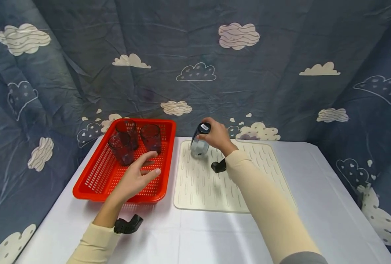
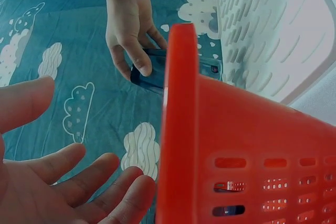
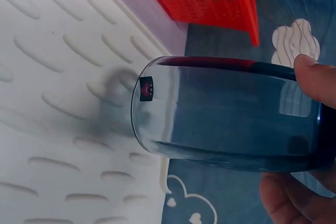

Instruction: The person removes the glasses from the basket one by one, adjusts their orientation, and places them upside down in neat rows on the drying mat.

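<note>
My right hand (image 1: 216,135) grips a dark tinted drinking glass (image 3: 226,114) by its base, thumb on one side and fingers on the other. The glass is upside down, its rim close over the cream ribbed mat (image 1: 212,187). A small dark label shows near that rim in the right wrist view, and a white sticker lies on the base in the head view. Fingers spread, my left hand (image 1: 134,179) hovers above the front right part of the red basket (image 1: 165,176) and holds nothing. Inside the basket stand three tinted glasses (image 1: 151,137), two of them overlapping in view.
A white cloth covers the table (image 1: 149,238). The basket stands left of the mat, its raised rim between my two hands. Behind the table hangs a dark blue curtain (image 1: 169,47) with cloud prints, close to the back edge.
</note>
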